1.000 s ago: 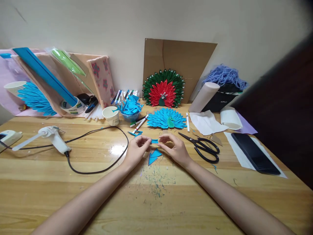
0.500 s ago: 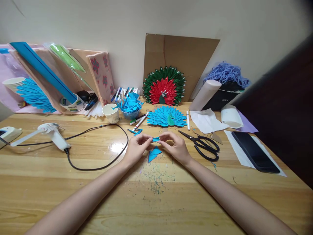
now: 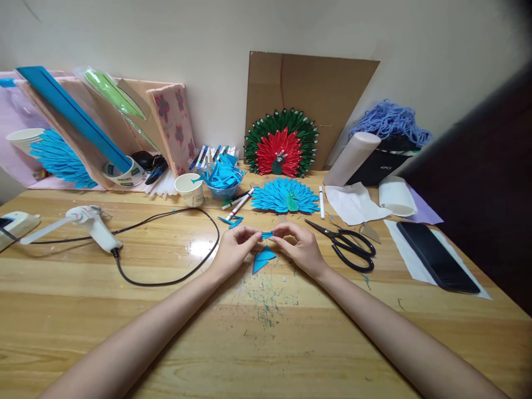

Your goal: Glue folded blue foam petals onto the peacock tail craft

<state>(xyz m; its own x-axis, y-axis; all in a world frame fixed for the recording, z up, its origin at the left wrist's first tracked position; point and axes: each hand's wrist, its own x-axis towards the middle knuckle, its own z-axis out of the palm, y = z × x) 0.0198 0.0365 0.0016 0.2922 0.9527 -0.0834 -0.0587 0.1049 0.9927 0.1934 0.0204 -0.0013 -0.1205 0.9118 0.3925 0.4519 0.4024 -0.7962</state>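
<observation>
A small folded blue piece [image 3: 267, 235] is pinched between both hands above the wooden table. My left hand [image 3: 236, 250] grips its left end with thumb and fingers. On its right end, my right hand [image 3: 300, 248] is closed in the same way. Just below the fingers lies a blue triangular scrap [image 3: 263, 259]. Beyond the hands is a blue fan of petals [image 3: 272, 200] with a green bird shape [image 3: 292, 201] on it. Black-handled scissors [image 3: 347, 241] lie to the right of my right hand.
A glue gun [image 3: 93, 228] with a looping black cable lies left. Behind stand a paper cup [image 3: 189, 190], a bowl of blue pieces [image 3: 223, 191] and a red-green peacock [image 3: 279, 152] by cardboard [image 3: 316, 83]. A phone [image 3: 437, 256] rests right.
The view has shifted slightly, so most things appear a little further right. Both hands keep their hold on the blue piece, nearly unmoved.
</observation>
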